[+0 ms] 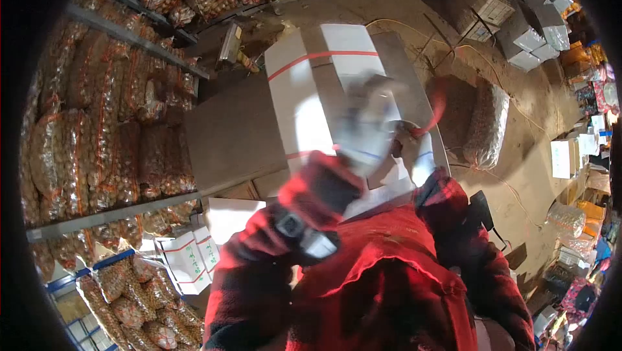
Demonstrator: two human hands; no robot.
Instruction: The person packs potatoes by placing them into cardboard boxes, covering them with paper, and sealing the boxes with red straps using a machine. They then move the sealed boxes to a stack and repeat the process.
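The white carton (pixel 324 85), banded with a red strap (pixel 322 56), is lying on the brown desk (pixel 233 131) straight ahead of us, its near end hidden behind our gloved hands. Starting at the left, we are seeing shelves (pixel 123 33) packed with net sacks of produce (pixel 97 137), and smaller white boxes (pixel 191 257) stacked below them. We are holding our left hand (pixel 363 134) over the carton; it is blurred, so we cannot tell whether it is spread or gripping. Just to its right, our right hand (pixel 414 153) is pinching a loose end of red strap (pixel 433 114) that curls upward. Further right, a filled net sack (pixel 486 124) is standing on the floor, with more cartons (pixel 531 27) beyond it.
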